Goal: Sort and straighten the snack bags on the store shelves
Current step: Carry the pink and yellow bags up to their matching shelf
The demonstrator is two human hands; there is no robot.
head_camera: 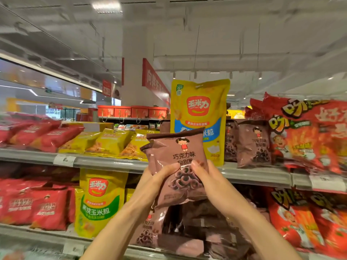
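Observation:
I hold a brown chocolate ring snack bag point(176, 152) upright in front of the top shelf point(112, 163). My left hand point(157, 177) grips its lower left side and my right hand point(204, 177) grips its lower right side. A second brown bag edge shows just behind it at the left. Behind stands a tall yellow corn snack bag point(199, 109). More brown bags point(253, 143) stand on the top shelf to the right. A pile of the same brown bags point(187, 231) lies on the lower shelf under my arms.
Red bags point(43, 134) and yellow bags point(109, 141) lie on the top shelf at left. Large red-orange bags point(309, 134) fill the right side on both shelves. A yellow-green corn bag point(99, 199) and red bags point(37, 205) stand on the lower shelf point(37, 233). Price tags line the shelf edges.

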